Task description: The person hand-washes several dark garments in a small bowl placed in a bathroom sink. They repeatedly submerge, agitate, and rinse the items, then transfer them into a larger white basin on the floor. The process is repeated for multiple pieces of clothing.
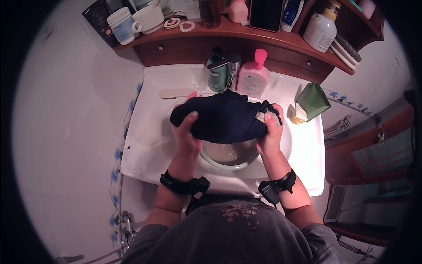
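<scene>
A bunched dark navy cloth (224, 118) is held level above a round basin (230, 166) of cloudy water. My left hand (187, 128) grips its left end, thumb on top. Around the right end, where a pale patterned patch (261, 116) shows, my right hand (272, 130) is closed. The basin stands in a white sink (148, 132); the cloth hides its far part. Both wrists wear black straps with small boxes.
Behind the cloth stand a green pump bottle (217, 77), a metal faucet (234, 66) and a pink pump bottle (253, 79). A green pouch (313, 101) lies on the sink's right side. A wooden shelf (197, 33) holding toiletries, a cup (148, 19) and a phone (266, 15) runs behind.
</scene>
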### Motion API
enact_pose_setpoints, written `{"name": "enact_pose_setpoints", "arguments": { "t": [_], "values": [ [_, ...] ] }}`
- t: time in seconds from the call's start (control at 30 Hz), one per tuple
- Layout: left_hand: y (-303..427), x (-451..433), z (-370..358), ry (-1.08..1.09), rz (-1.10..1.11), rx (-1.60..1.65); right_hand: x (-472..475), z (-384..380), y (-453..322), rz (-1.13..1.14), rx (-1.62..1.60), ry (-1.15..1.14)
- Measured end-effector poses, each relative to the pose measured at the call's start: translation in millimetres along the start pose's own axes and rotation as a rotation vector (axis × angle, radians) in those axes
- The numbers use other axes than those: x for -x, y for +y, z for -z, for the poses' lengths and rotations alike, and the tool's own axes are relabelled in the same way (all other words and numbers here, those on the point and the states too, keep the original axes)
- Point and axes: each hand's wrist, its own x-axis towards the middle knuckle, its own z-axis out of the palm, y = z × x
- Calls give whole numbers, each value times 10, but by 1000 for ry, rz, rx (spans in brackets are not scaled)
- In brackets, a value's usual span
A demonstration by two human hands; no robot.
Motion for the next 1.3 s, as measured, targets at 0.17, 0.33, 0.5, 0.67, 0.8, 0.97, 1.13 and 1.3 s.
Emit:
{"name": "enact_pose_setpoints", "arguments": {
  "t": [0.17,0.33,0.5,0.67,0.8,0.97,1.13,1.3],
  "values": [
    [231,-119,-265,-376,-453,-550,-161,43,28,-338,-51,85],
    [443,-210,-538,-815,-688,-740,-318,14,-53,-655,9,49],
    [486,-305,-738,-1135,-787,-788,-501,-69,-167,-730,201,-124],
    [342,-296,-828,-1348,-694,-727,-594,-79,-88,-673,561,-339],
    [143,-182,-818,-1350,-592,-705,-613,-17,58,-521,859,-522],
    [-122,14,-723,-1444,-588,-784,-630,-6,160,-516,1191,-679],
    [-404,248,-619,-1553,-579,-830,-534,-2,283,-464,1497,-912],
    [-361,52,-266,-1200,-400,-875,-494,214,317,-749,1213,-544]
  ]
}}
